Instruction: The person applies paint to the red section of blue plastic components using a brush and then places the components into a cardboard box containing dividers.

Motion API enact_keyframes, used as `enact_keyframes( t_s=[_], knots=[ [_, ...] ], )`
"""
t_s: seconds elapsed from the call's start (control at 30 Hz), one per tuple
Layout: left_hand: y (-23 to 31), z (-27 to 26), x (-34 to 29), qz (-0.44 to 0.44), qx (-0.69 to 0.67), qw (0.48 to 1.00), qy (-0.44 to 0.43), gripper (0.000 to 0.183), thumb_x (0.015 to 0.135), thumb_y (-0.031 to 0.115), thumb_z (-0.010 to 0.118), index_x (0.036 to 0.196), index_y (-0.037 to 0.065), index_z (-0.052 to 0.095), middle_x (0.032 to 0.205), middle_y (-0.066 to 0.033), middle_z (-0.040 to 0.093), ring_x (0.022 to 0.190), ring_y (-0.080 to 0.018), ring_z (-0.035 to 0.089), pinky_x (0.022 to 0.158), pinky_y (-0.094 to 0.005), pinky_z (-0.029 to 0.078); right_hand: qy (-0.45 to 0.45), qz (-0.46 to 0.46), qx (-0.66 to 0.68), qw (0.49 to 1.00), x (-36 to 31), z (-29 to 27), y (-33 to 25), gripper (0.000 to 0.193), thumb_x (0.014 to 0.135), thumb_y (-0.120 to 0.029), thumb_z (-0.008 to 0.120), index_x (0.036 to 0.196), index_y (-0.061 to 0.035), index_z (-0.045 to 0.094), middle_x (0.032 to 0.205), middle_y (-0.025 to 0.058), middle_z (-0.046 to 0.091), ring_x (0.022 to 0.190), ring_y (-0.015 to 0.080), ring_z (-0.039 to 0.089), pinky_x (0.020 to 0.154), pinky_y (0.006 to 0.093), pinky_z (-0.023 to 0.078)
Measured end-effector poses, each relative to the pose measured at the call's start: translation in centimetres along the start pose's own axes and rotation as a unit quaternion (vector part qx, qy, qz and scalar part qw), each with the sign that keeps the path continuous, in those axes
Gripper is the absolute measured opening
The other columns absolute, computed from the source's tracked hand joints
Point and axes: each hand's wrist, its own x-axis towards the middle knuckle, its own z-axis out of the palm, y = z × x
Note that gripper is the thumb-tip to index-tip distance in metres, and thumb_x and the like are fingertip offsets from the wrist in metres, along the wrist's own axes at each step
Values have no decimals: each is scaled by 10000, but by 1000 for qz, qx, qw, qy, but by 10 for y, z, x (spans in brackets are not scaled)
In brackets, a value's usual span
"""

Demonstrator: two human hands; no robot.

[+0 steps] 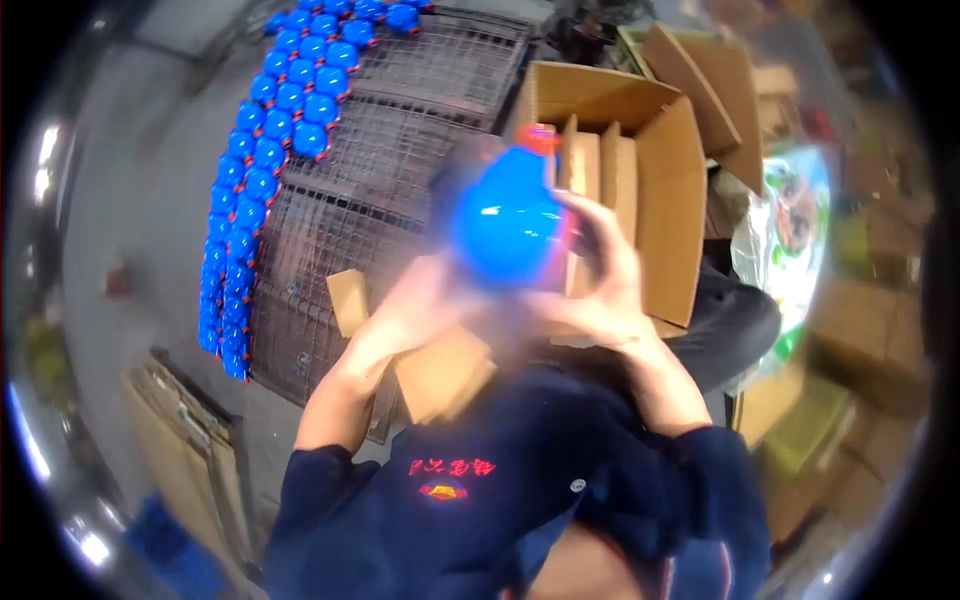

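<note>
A glossy blue, rounded thing with red at its edge [508, 222] is in front of me, beside the near left side of an upright cardboard box [668, 220]. My right hand [605, 285] curls its fingers and thumb round the right side of it. At its lower left, my left hand [425, 300] is close against it, with fingers smeared by motion. Tan cardboard dividers [617, 180] stand inside the box, and a red-orange ribbed piece [540, 139] shows by its left wall. What exactly the blue thing is, I cannot tell.
Several blue rounded pieces with red edges [270, 155] stand in rows on a dark mesh platform [430, 125] at the left. Folded cardboard pieces [445, 372] lie close to my left forearm. Flattened cardboard [185, 430] leans at lower left. Clear plastic wrapping [790, 240] lies at right.
</note>
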Motion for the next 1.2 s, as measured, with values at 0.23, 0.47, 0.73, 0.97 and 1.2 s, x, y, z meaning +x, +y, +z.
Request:
enact_keyframes(
  t_s=[0.23,0.47,0.73,0.97,1.2],
  knots=[
    [-163,-125,71,-39,-238,919,313,276,995,235,542,1145,20,628,851,-37,672,592,-57,557,523,-203,437,116,287,-138,941,-14,-59,53,718,687,-163,857,1281,22,500,1101,131,616,991,196,626,862,309,522],
    [-459,-249,122,-323,-295,728,528,625,870,502,663,1171,-46,635,1118,-129,674,966,-237,635,836,-391,496,-19,315,-443,839,-20,-31,143,711,591,-293,829,1200,-31,570,1052,171,630,999,353,613,853,424,524],
    [-443,-258,162,-292,-336,780,440,514,979,540,429,1039,78,649,886,-118,680,588,-197,570,490,-365,472,-163,250,-529,794,-7,-15,151,604,550,-288,864,1036,-47,598,975,113,626,1012,294,563,789,408,542],
    [-291,-182,48,-24,-695,700,162,406,1023,426,402,1048,44,539,1043,-141,569,581,-155,463,452,-304,415,-226,275,-525,773,-27,-17,151,635,579,-248,858,1116,-48,586,1049,113,619,1079,313,553,829,408,536],
    [-156,-86,-33,38,-727,682,69,430,987,497,418,883,83,472,771,-144,547,319,-178,450,319,-331,397,153,136,-150,967,43,24,49,447,842,-27,699,1266,-26,557,1208,109,625,999,171,664,793,271,535]
  ],
)
